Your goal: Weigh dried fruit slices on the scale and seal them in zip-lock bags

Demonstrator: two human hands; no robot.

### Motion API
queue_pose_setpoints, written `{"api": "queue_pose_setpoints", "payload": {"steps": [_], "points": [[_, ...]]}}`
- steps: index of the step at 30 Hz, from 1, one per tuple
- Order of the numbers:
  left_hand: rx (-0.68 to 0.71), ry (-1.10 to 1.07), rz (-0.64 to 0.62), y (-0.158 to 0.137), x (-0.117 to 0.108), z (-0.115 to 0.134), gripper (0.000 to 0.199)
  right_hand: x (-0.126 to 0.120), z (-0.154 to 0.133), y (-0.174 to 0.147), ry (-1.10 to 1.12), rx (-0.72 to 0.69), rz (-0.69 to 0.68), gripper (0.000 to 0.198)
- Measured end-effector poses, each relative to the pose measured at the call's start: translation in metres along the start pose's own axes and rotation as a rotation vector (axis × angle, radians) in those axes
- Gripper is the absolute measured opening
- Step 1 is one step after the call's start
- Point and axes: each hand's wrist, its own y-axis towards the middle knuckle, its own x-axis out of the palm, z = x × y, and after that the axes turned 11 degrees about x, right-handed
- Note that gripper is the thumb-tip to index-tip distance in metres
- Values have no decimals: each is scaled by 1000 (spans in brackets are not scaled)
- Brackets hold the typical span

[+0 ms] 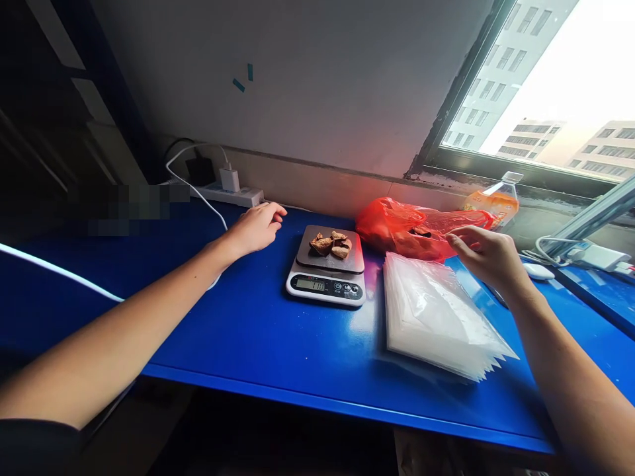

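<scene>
A white kitchen scale [325, 291] stands mid-table, several rough brown dried pieces [331, 244] lying on its metal plate; its display is lit, but I cannot read it surely. Left of the scale, my left hand [258, 228] hovers with loosely bent fingers, thumb and index apart, holding nothing. My right hand [489, 254] reaches to a red plastic bag [391, 225], its fingertips pinched at the bag's right edge. Something dark brown shows in the bag's opening. In front of the bag lies a stack of clear plastic bags [436, 317], below and left of my right hand.
Everything stands on a blue table [258, 350]. At the wall, a power strip [228, 193] holds a white charger [229, 179] with a cable. A bottle with an orange label [501, 198] is behind the red bag. A white adapter [602, 256] and cables lie far right, below the window.
</scene>
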Motion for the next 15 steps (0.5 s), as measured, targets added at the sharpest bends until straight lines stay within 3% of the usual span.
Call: {"api": "queue_pose_setpoints", "payload": {"steps": [4, 8, 15], "points": [[149, -77, 33, -6, 2, 33, 37, 2, 0, 0, 8, -15, -39, 26], [264, 31, -17, -13, 7, 57, 40, 3, -3, -1, -2, -18, -51, 27], [295, 121, 2, -14, 9, 51, 23, 2, -1, -1, 1, -16, -38, 28]]}}
